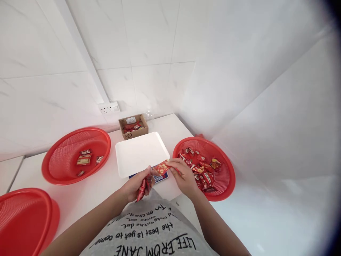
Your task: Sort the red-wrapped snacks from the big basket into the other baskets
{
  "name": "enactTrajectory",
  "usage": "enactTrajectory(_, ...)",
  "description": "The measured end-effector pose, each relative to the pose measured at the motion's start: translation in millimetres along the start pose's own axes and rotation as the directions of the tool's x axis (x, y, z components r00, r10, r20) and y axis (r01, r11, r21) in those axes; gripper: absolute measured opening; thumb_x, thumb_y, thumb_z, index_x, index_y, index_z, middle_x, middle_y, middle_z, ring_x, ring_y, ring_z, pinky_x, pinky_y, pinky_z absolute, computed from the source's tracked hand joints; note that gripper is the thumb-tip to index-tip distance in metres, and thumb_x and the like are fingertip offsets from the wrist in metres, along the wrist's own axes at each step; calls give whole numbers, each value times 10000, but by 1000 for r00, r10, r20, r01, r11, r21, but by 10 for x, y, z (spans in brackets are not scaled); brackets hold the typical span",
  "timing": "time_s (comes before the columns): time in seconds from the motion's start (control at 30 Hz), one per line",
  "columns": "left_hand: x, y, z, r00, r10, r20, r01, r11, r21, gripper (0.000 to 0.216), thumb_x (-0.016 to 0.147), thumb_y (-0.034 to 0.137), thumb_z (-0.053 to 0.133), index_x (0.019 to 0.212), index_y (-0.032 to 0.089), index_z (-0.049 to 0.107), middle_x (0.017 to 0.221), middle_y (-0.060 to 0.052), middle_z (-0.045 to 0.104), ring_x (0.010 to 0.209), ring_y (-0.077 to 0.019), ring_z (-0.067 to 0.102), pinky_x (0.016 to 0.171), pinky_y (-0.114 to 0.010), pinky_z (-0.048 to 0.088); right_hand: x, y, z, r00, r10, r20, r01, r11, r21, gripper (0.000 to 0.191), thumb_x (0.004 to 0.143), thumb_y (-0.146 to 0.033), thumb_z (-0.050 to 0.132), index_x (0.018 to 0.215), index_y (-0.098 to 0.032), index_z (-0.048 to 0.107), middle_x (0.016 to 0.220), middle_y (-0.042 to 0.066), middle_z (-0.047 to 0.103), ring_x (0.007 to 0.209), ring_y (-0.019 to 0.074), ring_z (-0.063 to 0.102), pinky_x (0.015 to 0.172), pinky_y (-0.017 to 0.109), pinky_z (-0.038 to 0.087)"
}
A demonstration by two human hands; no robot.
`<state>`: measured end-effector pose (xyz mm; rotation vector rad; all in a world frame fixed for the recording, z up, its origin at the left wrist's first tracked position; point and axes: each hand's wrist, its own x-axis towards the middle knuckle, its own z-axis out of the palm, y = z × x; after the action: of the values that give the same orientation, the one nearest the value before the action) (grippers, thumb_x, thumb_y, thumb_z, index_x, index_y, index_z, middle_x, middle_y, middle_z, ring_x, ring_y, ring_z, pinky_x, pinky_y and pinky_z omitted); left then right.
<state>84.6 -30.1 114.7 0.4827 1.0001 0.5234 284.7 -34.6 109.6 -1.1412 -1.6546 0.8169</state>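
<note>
My left hand is closed around a few red candy packets that hang down from its fingers. My right hand pinches another red packet by its end, holding it just in front of a white tray that rests on a small scale. Both hands are close together at the table's near edge. A red basket on the right holds several red candy packets, right beside my right hand.
A second red basket at the left holds a few packets. A third red basket sits at the lower left corner. A small cardboard box with packets stands behind the tray, near a wall socket. Tiled walls close in behind and right.
</note>
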Motion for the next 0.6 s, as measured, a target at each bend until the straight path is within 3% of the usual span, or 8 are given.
enactTrajectory(0.13,-84,55,84,983,161,-83,-148,978,145,360,731,519,634,766,161,625,493,40,547,354,-75,447,359,-187,321,-90,-152,153,994,37,107,-57,981,183,222,856,-364,546,1030,-280,656,1087,76,592,1051,210,557,938,376,441)
enactTrajectory(0.27,-193,63,75,964,265,-21,-243,910,335,382,735,515,633,862,156,657,580,14,589,438,-95,520,415,-196,373,-90,-182,195,945,280,168,-326,842,430,440,806,-518,564,1165,-266,532,1076,74,602,944,197,598,803,345,505)
enactTrajectory(0.33,-222,53,66,957,291,3,-266,868,419,378,741,504,629,878,154,663,626,-1,610,486,-111,550,462,-212,419,-76,-165,209,896,357,265,-438,809,391,410,785,-559,562,1023,-226,578,882,41,626,744,167,603,664,308,512)
enactTrajectory(0.43,-209,20,47,954,298,-1,-258,826,501,322,746,476,632,783,156,638,636,-8,619,510,-120,569,474,-215,429,-79,-114,242,854,408,322,-498,820,281,369,784,-561,550,724,-196,549,627,-18,547,535,120,515,515,257,442)
enactTrajectory(0.6,-145,-64,23,967,241,-77,-173,852,494,327,753,494,612,725,168,591,554,7,586,439,-103,520,378,-181,331,-115,-28,292,845,445,297,-519,814,259,367,775,-540,564,647,-206,479,536,-49,488,482,102,459,473,232,378)
